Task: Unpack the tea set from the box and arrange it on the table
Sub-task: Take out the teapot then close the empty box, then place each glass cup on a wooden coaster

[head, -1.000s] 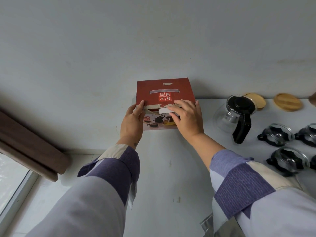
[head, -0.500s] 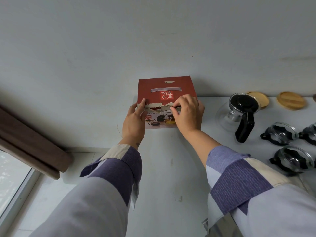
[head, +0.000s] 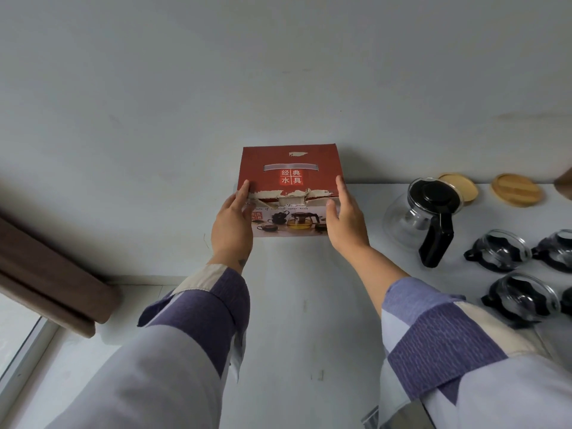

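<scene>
A red tea-set box (head: pixel 291 168) with a torn front flap and a photo of the set stands on the white table (head: pixel 297 305) against the wall. My left hand (head: pixel 232 224) presses its left side and my right hand (head: pixel 346 221) its right side, holding it between them. To the right stand a glass teapot (head: pixel 421 218) with a black lid and handle and several glass cups (head: pixel 498 252) with black holders. Two round wooden coasters (head: pixel 515 190) lie at the back.
The wall rises right behind the box. A dark wooden ledge (head: pixel 52 286) and a window edge lie at the lower left, off the table's left end. More cups reach the right frame edge.
My right hand has left the torn top flap and moved to the box's right side. My left hand has stayed on the left side. The flap now lies shut.
</scene>
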Available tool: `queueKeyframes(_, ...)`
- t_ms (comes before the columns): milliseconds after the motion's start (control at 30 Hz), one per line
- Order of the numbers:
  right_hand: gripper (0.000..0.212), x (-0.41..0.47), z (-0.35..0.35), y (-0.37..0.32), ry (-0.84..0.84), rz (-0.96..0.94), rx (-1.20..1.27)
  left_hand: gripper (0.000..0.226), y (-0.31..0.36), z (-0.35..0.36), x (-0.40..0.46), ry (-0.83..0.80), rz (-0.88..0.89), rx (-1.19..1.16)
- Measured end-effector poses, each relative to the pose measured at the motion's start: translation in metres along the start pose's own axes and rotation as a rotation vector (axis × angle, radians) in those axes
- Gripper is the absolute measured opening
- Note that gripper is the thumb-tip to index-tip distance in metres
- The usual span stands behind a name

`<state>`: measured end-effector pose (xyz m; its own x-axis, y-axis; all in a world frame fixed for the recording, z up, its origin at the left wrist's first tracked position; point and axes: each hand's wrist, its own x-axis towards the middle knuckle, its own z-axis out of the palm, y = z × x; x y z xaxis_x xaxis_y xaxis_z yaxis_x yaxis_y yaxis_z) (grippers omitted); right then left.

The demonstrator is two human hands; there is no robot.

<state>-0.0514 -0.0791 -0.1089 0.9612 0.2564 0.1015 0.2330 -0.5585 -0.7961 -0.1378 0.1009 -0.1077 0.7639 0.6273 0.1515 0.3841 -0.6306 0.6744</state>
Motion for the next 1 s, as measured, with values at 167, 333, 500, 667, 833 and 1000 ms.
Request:
queueKeyframes(167,0.049,0.017,-0.002,0.002,-0.005,-0.005,-0.074,0.05,0.003,-0.002,0.02,-0.015,-0.011,0.138)
queueKeyframes(333,0.047,0.025,0.0,0.005,-0.004,0.013,-0.086,0.053,0.006,0.0,0.024,-0.008,-0.028,0.18)
queueKeyframes(500,0.047,0.026,-0.005,0.002,-0.052,0.027,-0.14,0.053,0.006,0.0,0.026,-0.044,-0.036,0.208)
queueKeyframes(667,0.065,0.024,-0.029,-0.005,-0.261,0.037,-0.178,0.071,0.025,-0.005,0.022,-0.077,-0.014,0.448)
queueKeyframes(833,0.055,0.009,-0.082,-0.008,-0.18,0.052,-0.081,0.06,0.077,0.008,0.004,0.028,0.195,0.435)
queueKeyframes(1000,0.039,-0.004,-0.144,0.013,-0.02,0.086,0.002,0.044,0.136,0.049,-0.038,-0.006,0.372,0.357)
